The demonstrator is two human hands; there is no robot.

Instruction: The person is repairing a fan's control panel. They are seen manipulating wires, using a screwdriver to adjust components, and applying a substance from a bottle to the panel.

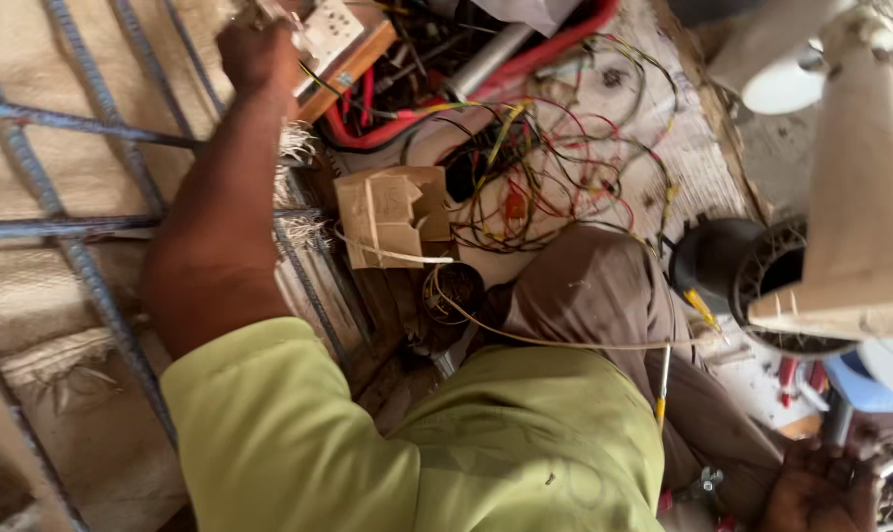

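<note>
- Fan (840, 197), cream-coloured, with a dark round motor housing, at the right edge of the floor; probably heavy and awkward, best gripped by the stiff stand rather than the ribbed housing.
- Steel bars (82, 227), ribbed and rusty, crossing over sacking on the left; rigid, rough to the touch.
- Tangle of wires (555, 167), red, yellow and black, heaped on the floor near the top middle; light, limp, likely to snag, better lifted as a bunch.
- Cardboard box (392, 212), small and torn, beside the wires; light, easily crushed.
- Switch board (333, 34), white plate on a wooden base, at the top edge; light, stiff, plate probably brittle, safest held by the wooden edges.
- Left hand (256, 49) stretched far up, closed against the switch board's corner; exact grip hard to tell.
- Right hand (821, 488) low at the bottom right corner, well apart, resting among small metal parts; grasp unclear.
</note>
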